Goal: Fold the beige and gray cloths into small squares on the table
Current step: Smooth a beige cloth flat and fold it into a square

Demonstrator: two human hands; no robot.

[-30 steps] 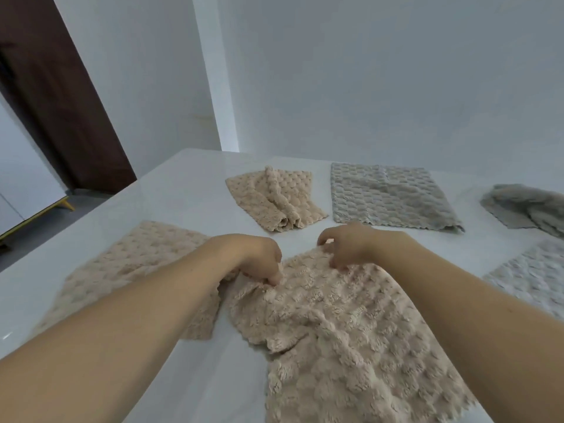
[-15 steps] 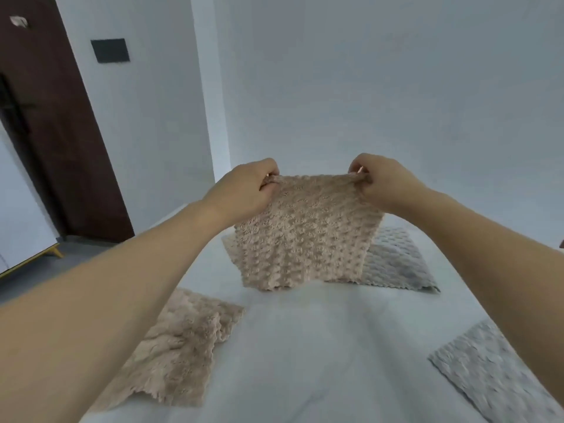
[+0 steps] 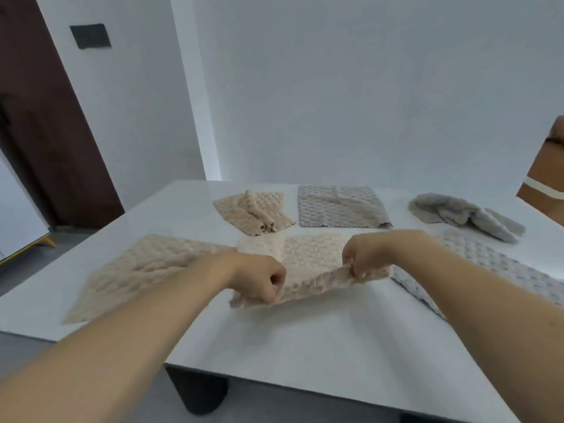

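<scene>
At table (image 3: 305,346) centre, toward the near edge: beige cloth (image 3: 308,254), near hem raised.
Left hand (image 3: 259,279) and right hand (image 3: 363,257) each pinch a near corner; cloth extends away from fingers, hem running left-right; fold likely goes toward far edge.

Both hands pinch the near edge of a beige cloth (image 3: 308,261) lying on the white table (image 3: 305,340): left hand (image 3: 259,280) at one corner, right hand (image 3: 364,257) at the other, lifting that edge slightly.
</scene>
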